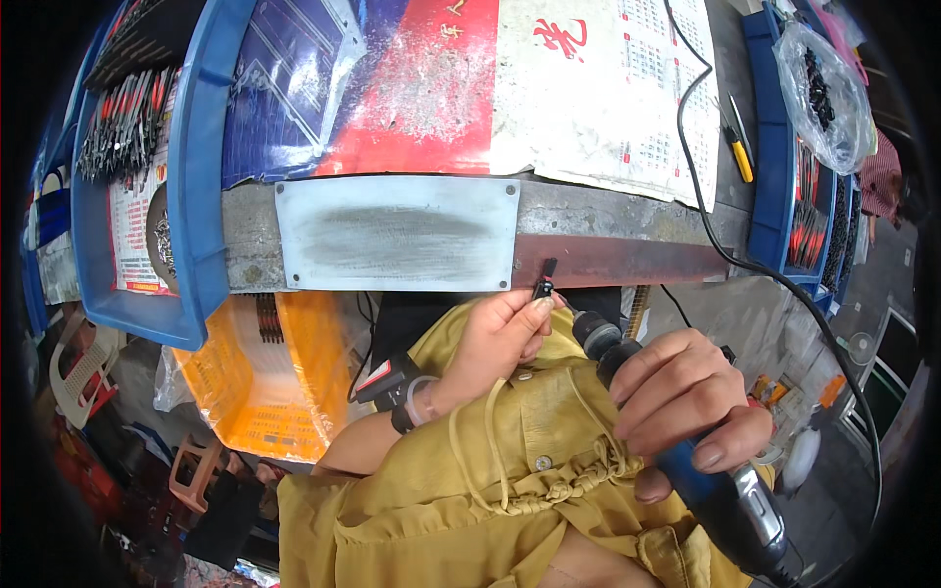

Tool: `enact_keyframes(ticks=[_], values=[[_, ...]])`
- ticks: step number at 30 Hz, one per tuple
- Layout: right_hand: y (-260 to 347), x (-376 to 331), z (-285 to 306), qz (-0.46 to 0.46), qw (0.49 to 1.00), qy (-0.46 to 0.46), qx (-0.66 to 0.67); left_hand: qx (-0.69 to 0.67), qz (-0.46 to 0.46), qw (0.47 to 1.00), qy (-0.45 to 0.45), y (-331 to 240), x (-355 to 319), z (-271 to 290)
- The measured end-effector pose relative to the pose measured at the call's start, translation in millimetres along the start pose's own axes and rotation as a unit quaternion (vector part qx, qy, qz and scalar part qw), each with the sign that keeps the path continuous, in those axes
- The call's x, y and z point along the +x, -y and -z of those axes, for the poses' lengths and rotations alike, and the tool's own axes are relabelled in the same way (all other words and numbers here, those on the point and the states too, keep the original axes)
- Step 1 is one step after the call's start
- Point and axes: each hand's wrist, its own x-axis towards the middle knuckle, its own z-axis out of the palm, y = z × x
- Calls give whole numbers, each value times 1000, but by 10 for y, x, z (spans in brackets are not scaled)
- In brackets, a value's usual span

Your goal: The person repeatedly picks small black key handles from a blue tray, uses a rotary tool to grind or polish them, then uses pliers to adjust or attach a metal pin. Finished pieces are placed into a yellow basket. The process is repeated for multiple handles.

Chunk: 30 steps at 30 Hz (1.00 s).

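Observation:
At the near edge of the workbench [627, 257], my left hand [495, 338] pinches a small black part [542, 287] between thumb and fingertips. It is too small to make out its kind. My right hand [686, 397] is wrapped round a blue and black electric screwdriver [714, 505], held at a slant above my lap. Its thin bit points up and left at the black part. Whether the tip touches the part is hidden by my fingers.
A pale metal plate [402, 235] is fixed to the bench edge. Blue bins [201, 167] with red and black pieces stand left, and another blue bin [774, 147] right. A yellow-handled tool [738, 157], a black cord [689, 127], and an orange crate [225, 382] are nearby.

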Motion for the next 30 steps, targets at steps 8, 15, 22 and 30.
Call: enact_keyframes(ticks=[8,15,22,30], values=[[-17,159,167,-91,984,122,-92,-20,23,1000,-3,-14,-4,8],[-285,-123,296,-505,854,-44,-118,-82,40,996,17,-16,6,32],[-374,-278,354,-536,832,-19,-139,-100,23,995,11,68,-1,46],[-254,-359,290,-411,888,-70,-192,-45,0,999,-25,69,2,-21]])
